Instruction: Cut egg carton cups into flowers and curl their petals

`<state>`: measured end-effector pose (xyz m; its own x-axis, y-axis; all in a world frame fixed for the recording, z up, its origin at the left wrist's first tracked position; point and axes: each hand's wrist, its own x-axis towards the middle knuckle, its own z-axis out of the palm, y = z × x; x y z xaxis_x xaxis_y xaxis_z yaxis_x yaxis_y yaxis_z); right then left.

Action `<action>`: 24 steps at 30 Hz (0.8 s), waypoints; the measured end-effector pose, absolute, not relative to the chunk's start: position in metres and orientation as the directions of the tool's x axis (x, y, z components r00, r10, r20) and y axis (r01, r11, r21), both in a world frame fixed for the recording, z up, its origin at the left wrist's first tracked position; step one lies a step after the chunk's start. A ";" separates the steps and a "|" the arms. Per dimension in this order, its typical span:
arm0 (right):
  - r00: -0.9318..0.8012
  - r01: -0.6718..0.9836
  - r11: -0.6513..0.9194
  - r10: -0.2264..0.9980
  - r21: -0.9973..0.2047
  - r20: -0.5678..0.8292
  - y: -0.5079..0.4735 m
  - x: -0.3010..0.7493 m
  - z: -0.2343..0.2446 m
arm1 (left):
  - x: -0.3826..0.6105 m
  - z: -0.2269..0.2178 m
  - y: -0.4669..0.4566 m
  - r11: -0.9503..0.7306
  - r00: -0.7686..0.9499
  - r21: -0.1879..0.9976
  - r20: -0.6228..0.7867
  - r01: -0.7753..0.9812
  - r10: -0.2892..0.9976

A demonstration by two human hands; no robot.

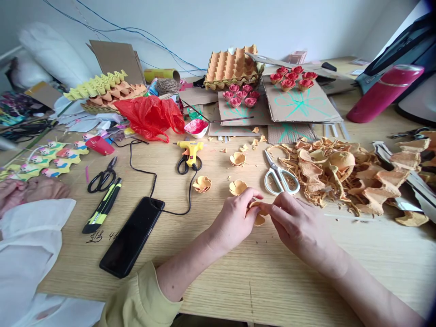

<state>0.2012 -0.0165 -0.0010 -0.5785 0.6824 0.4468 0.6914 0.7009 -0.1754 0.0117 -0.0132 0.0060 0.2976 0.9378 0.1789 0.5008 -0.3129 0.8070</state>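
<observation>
Between my two hands is an orange egg-carton flower (259,220) with rounded petals, partly hidden by my fingers. My left hand (238,218) pinches it from the left. The fingertips of my right hand (296,222) close on its right side. Just beyond my left fingers sits a cup-shaped carton flower (237,187). Another flower (237,159) lies farther back, and a layered one (202,184) is to the left. White-handled scissors (281,176) lie beyond my right hand, blades pointing away.
Torn carton scraps (327,168) pile up at the right. A yellow glue gun (190,152), black phone (132,236), utility knife (102,206) and black scissors (103,176) lie left. Red flowers (288,84) stand on cardboard (303,106) behind. Another person's hands (37,190) are at far left.
</observation>
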 end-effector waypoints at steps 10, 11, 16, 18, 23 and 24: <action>-0.411 0.637 0.574 0.818 -0.516 0.402 -0.014 0.200 -0.001 | 0.014 0.003 -0.018 -0.526 0.347 0.592 0.397 0.611 0.850; -0.406 0.629 0.568 0.822 -0.530 0.398 -0.014 0.200 -0.001 | 0.014 0.003 -0.018 -0.530 0.346 0.585 0.404 0.614 0.847; -0.419 0.636 0.569 0.822 -0.521 0.387 -0.015 0.200 0.000 | 0.013 0.000 -0.017 -0.500 0.315 0.635 0.389 0.589 0.866; -0.436 0.654 0.592 0.804 -0.472 0.404 -0.015 0.200 -0.001 | 0.014 0.001 -0.016 -0.463 0.302 0.693 0.351 0.553 0.886; -0.507 0.701 0.662 0.724 -0.265 0.467 -0.016 0.201 0.000 | 0.015 0.004 -0.014 -0.340 0.288 0.851 0.235 0.401 0.928; -0.498 0.698 0.658 0.730 -0.282 0.468 -0.016 0.201 0.001 | 0.015 0.004 -0.014 -0.350 0.283 0.843 0.248 0.408 0.927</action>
